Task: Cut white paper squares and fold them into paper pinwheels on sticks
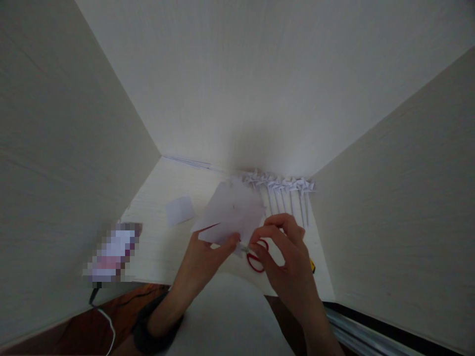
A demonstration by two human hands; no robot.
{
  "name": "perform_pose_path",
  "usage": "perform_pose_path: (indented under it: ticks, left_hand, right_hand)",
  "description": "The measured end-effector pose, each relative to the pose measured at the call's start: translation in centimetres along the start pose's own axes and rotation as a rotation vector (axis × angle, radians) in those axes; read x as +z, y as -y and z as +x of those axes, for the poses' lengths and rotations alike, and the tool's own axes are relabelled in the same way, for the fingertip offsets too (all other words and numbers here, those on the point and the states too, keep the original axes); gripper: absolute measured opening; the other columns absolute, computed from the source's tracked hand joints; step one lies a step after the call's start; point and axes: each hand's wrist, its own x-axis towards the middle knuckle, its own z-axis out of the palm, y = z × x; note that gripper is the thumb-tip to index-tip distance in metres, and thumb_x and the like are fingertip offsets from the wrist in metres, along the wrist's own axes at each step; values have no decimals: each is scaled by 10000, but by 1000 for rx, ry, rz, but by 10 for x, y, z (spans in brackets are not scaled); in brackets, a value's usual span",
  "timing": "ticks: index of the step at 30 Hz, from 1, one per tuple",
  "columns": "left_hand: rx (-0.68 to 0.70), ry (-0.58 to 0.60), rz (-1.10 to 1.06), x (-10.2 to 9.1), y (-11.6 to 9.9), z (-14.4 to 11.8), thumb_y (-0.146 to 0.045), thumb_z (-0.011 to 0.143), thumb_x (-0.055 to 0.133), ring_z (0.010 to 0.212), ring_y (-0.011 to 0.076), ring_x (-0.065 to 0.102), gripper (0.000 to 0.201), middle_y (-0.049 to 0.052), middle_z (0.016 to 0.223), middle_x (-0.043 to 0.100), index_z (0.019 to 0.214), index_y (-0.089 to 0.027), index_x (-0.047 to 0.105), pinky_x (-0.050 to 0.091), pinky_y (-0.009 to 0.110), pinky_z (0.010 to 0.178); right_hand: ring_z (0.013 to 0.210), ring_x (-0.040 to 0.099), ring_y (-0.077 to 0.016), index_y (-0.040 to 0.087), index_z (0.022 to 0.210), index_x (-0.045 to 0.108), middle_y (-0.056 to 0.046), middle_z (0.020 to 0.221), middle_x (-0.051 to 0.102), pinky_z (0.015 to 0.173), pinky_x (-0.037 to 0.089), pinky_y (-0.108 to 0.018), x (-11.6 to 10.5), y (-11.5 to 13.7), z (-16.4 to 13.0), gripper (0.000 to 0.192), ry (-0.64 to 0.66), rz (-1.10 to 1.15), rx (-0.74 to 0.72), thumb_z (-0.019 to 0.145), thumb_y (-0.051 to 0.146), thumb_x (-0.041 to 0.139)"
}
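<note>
Nearest the camera, two forearms are rising from the bottom edge, the left one wearing a dark band at the wrist that is partly cut off by the frame. The left hand [202, 259] is pinching the lower edge of a single white paper sheet [232, 210] between thumb and fingers, holding it tilted above the table [156, 237]. At about three o'clock from it, the right hand [287, 257] is curling closed around one pair of red-handled scissors [257, 258]; the blades are hiding behind paper and fingers, so their spread is impossible to judge. A yellow object [312, 267] is peeking out behind the right hand, mostly covered. At nine o'clock a blurred patch [111, 254] is lying unreadable. Farther off, one small paper square [179, 210] is resting at eleven o'clock, and at one o'clock a row of roughly seven white paper pinwheels [282, 190] is lining up against the back wall [260, 74], overlapping too much for a sure count.
</note>
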Motion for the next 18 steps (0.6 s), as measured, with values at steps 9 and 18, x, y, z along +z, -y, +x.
perform_pose_path:
  ticks: [9, 18]
  left_hand:
    - [104, 135, 47, -2, 0, -4, -268, 776, 599, 836, 221, 685, 182, 70, 883, 749, 877, -160, 705, 535, 337, 806]
    - [82, 76, -55, -2, -8, -3, -275, 767, 640, 814, 213, 686, 184, 49, 861, 754, 896, -162, 705, 543, 288, 726]
  right_hand:
    - [886, 560, -166, 207, 822, 595, 8, 878, 591, 830, 281, -327, -3, 2, 22, 169, 89, -5, -78, 819, 45, 645]
    - [785, 571, -141, 193, 801, 567, 34, 824, 623, 848, 255, -318, 2, 3, 24, 178, 96, -21, -82, 825, 33, 641]
